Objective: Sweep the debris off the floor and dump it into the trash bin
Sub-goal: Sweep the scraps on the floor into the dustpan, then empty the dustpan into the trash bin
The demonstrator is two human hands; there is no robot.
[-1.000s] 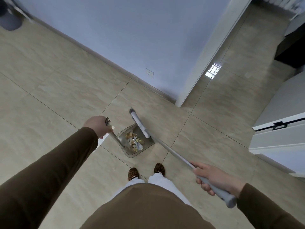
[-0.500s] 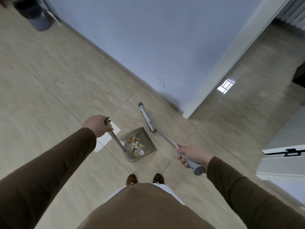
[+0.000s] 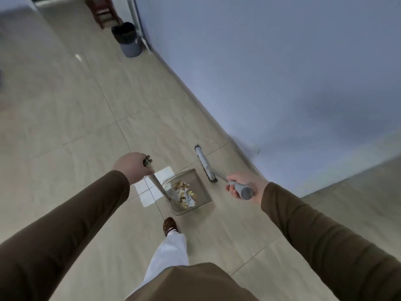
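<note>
My left hand (image 3: 131, 167) grips the top of the long handle of a clear grey dustpan (image 3: 200, 191). The pan hangs low over the tiled floor and holds yellow and white scraps of debris (image 3: 184, 193). My right hand (image 3: 244, 187) grips the grey end of the broom handle. The broom head (image 3: 205, 162) lies just right of the pan, close to the wall. A grey trash bin (image 3: 128, 40) with a black liner stands far ahead on the left, beside the wall.
A pale wall (image 3: 282, 72) with a baseboard runs along the right. A dark wooden stool (image 3: 102, 10) stands behind the bin. One of my feet (image 3: 169, 225) is stepping forward below the pan. Open tiled floor (image 3: 65, 105) stretches toward the bin.
The view has swung left, bringing the trash bin nearer the centre. The dustpan and broom have come along with me, and one foot has stepped forward.
</note>
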